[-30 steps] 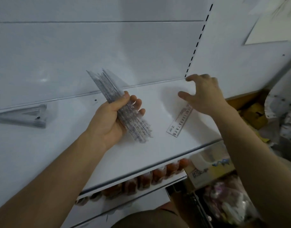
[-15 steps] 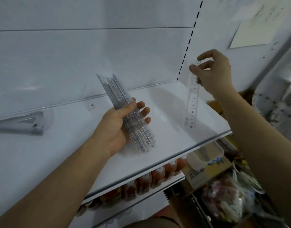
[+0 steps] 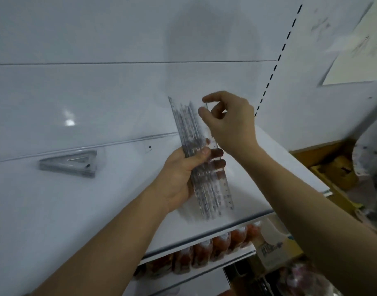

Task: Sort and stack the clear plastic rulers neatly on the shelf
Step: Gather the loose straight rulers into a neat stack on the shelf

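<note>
My left hand (image 3: pixel 181 176) grips a bundle of clear plastic rulers (image 3: pixel 191 133) around its middle, held nearly upright above the white shelf (image 3: pixel 97 210). My right hand (image 3: pixel 230 122) pinches the top end of a single clear ruler (image 3: pixel 225 189) between thumb and fingers and holds it against the right side of the bundle. The single ruler's lower end shows black numbers just right of the bundle's bottom. A stack of clear triangular set squares (image 3: pixel 72 163) lies on the shelf to the left.
The shelf's white back panel (image 3: pixel 97 92) rises behind the hands, with a slotted upright (image 3: pixel 275 63) at right. Below the shelf edge a lower shelf holds several red-orange packets (image 3: pixel 204 251). Boxes and bags (image 3: pixel 279 248) crowd the lower right. A paper sheet (image 3: pixel 354 60) hangs on the side wall.
My right hand lifted the single ruler off the shelf, carried it left, and now holds it against the bundle. My left hand tilted the bundle more upright.
</note>
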Tool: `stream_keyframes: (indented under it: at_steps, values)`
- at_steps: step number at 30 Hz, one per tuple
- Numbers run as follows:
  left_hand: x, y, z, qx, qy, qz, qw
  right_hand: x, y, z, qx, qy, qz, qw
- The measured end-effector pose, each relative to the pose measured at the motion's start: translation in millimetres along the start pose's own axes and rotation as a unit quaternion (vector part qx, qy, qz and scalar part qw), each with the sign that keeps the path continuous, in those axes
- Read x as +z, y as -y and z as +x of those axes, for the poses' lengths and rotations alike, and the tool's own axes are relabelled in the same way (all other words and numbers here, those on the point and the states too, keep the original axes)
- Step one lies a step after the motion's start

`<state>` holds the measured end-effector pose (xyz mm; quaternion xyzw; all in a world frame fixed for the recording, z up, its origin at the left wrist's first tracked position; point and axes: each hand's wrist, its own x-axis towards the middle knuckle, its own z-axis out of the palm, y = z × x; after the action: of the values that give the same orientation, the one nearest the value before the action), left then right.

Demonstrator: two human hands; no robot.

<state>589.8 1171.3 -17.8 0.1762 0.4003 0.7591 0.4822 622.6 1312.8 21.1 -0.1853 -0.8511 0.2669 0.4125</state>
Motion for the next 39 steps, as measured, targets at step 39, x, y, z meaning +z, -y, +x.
stream_keyframes:
  at_steps: [39]
  values:
    - [7, -57, -36, 0.127, -0.061, 0.541, 0.829, -15, 46, 5, 0.083, 0.274, 0.492, 0.822]
